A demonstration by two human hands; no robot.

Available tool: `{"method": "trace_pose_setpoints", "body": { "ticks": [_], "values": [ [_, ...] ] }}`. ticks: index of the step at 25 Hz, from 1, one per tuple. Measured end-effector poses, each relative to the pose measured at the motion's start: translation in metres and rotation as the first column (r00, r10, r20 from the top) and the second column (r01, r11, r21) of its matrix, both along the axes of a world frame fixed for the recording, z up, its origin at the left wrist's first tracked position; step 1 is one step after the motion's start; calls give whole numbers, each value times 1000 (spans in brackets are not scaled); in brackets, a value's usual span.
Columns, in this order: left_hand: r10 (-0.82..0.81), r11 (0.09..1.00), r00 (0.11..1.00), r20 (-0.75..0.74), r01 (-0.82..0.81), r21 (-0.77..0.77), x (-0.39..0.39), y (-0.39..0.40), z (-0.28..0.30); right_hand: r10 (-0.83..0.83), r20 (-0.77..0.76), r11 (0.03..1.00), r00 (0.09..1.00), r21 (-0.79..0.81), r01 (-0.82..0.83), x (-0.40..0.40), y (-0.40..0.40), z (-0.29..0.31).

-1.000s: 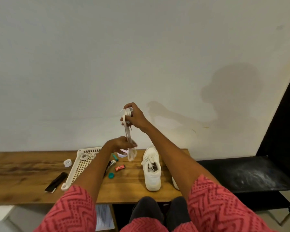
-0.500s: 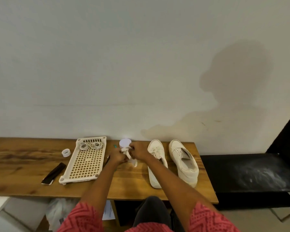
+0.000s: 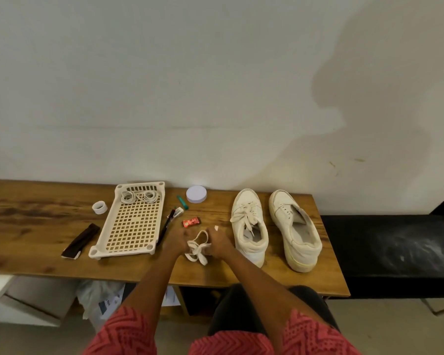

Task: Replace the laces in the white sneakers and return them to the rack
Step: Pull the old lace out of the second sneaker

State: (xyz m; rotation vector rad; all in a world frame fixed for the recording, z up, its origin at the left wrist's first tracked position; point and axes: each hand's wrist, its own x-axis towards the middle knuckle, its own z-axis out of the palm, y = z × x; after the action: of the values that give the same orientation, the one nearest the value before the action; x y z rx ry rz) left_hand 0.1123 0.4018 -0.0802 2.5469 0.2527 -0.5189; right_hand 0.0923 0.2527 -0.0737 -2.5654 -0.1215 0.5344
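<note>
Fingers [image 3: 179, 239] of both hands bunching white lace [image 3: 198, 248]

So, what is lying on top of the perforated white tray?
On the perforated white tray, two coiled white laces lie side by side at its far end. The rest of its grid shows nothing on it. What is under the tray is covered and cannot be seen.

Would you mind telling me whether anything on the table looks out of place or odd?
The right sneaker has no lace, unlike the laced left sneaker. Both hands hold a loose lace. The rack lies flat on the table.
</note>
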Motion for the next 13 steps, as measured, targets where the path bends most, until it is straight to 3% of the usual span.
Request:
{"method": "trace_pose_setpoints", "body": {
  "ticks": [3, 5, 8, 9, 13],
  "values": [
    [69, 971, 998, 9, -69, 227, -13, -11, 25, -59, 98, 977, 993, -201, 78, 2, 4, 2],
    [30, 963, 1000, -10, -26, 269, -14, -14, 24, -21, 34, 966, 999, -257, 29, 3, 7, 2],
    [-164, 949, 981, -108, 186, 254, -11, -20, 25, 114, -115, 981, 987, -145, -130, 0, 13, 3],
    [-179, 944, 976, -126, 207, 259, -14, -22, 28, 120, -97, 984, 988, -118, -131, -1, 13, 5],
    [-48, 974, 998, 35, 39, 224, -13, -18, 31, 29, 147, 999, 989, -46, -22, -6, 2, 30]
  ]
}}
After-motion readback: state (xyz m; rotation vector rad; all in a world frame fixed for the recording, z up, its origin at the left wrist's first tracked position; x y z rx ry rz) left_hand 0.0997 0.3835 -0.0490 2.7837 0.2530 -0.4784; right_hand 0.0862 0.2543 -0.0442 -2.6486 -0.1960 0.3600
